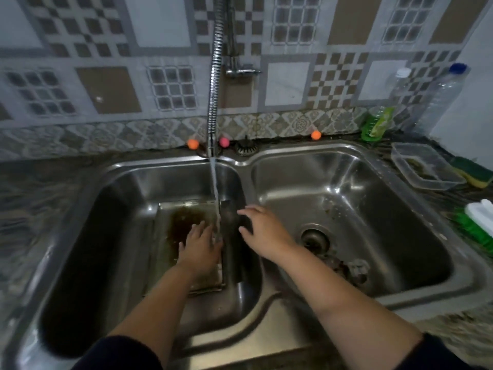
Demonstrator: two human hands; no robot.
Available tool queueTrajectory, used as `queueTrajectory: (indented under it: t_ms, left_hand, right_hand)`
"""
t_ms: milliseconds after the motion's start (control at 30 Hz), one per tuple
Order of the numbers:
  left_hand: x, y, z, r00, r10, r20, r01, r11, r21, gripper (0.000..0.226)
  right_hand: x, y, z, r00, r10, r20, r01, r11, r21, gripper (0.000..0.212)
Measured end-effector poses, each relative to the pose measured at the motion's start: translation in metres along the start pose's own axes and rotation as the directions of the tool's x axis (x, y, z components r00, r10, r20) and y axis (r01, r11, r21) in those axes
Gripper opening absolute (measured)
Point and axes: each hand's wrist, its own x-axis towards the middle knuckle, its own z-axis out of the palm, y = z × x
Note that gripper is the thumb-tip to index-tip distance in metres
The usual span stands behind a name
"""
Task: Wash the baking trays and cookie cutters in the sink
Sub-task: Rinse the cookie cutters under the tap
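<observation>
Tray rinsed in the left basin

Left hand (198,247) pressed flat, fingers released, on the baking tray (165,231); right hand (262,229) grasped its raised right edge under the water stream (215,188).

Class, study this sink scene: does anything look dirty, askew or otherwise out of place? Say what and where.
The tray in the left basin carries a dark brown stain under the left hand. It sits tilted, its right rim raised where the right hand grips it. Debris lies by the right basin's drain.
</observation>
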Motion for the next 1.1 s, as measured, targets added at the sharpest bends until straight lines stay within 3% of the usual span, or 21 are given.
queueTrajectory:
  t_ms: [133, 233, 333, 533, 667, 767, 900, 1100]
  left_hand:
    - [0.008, -0.042, -0.005, 0.992, -0.070, 0.101, 0.069, 0.998, 0.015, 0.086]
    - [0.011, -0.054, -0.006, 0.985, -0.092, 0.148, 0.090, 0.996, 0.024, 0.097]
    - [0.013, -0.057, -0.002, 0.979, -0.083, 0.186, 0.087, 0.996, -0.014, 0.102]
    - [0.018, -0.055, 0.001, 0.988, -0.060, 0.142, 0.072, 0.994, -0.081, 0.057]
    - [0.018, -0.049, -0.003, 0.995, -0.020, 0.096, 0.043, 0.969, -0.243, 0.049]
    - [0.014, -0.035, -0.011, 0.992, 0.062, 0.108, -0.017, 0.925, -0.379, 0.049]
    - [0.005, -0.012, -0.022, 0.984, 0.121, 0.131, -0.032, 0.844, -0.535, 0.051]
    - [-0.006, 0.011, -0.034, 0.998, 0.066, -0.007, -0.047, 0.638, -0.769, 0.042]
  right_hand:
    - [0.020, -0.024, 0.047, 0.992, -0.026, 0.123, 0.029, 0.999, -0.019, 0.046]
    - [0.037, -0.029, 0.080, 0.951, 0.118, 0.285, -0.092, 0.990, -0.103, 0.060]
    - [0.051, -0.026, 0.102, 0.920, 0.250, 0.301, -0.188, 0.957, -0.220, 0.070]
    - [0.060, -0.019, 0.123, 0.923, 0.318, 0.218, -0.270, 0.936, -0.225, 0.049]
    - [0.058, -0.022, 0.107, 0.950, 0.294, 0.102, -0.296, 0.955, 0.007, 0.023]
    - [0.058, -0.024, 0.081, 0.950, 0.305, 0.067, -0.312, 0.927, 0.209, 0.016]
    - [0.057, -0.018, 0.064, 0.918, 0.380, 0.117, -0.386, 0.783, 0.487, 0.009]
    - [0.058, -0.022, 0.052, 0.898, 0.419, 0.132, -0.378, 0.584, 0.718, 0.021]
